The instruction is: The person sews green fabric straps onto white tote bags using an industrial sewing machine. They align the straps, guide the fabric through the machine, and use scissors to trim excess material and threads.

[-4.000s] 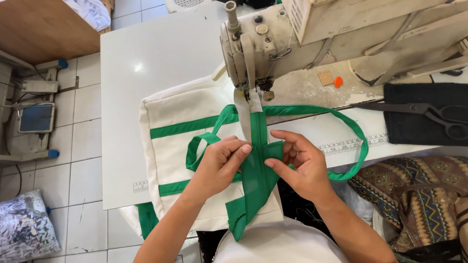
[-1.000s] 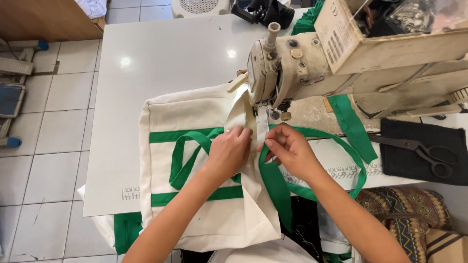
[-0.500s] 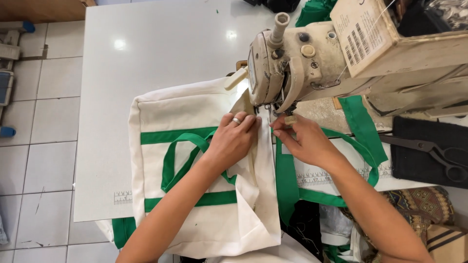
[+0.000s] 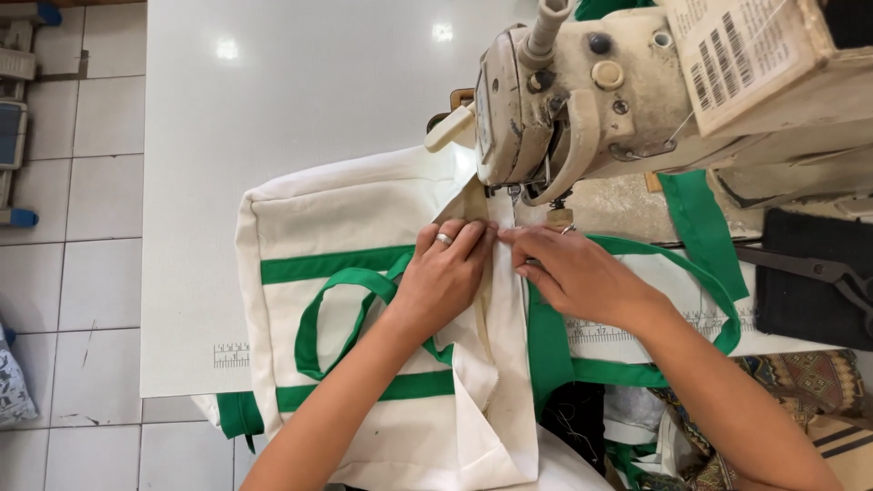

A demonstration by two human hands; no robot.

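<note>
Now both hands, left hand [image 4: 446,273] and right hand [image 4: 568,273], press closed fingers onto the cream canvas bag with green straps [image 4: 364,300], pinching its folded seam on the white worktop [image 4: 300,100] beneath the worn beige sewing machine [image 4: 582,100].

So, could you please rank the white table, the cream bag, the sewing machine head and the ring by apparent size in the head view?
1. White table
2. Cream bag
3. Sewing machine head, nearer the camera, so unsure against the bag
4. Ring on the left hand

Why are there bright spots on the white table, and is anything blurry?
Head view: two glare spots from overhead lights sit on the glossy white table; both hands, left hand and right hand, and the cream bag look sharp; the sewing machine looms large and slightly soft.
</note>
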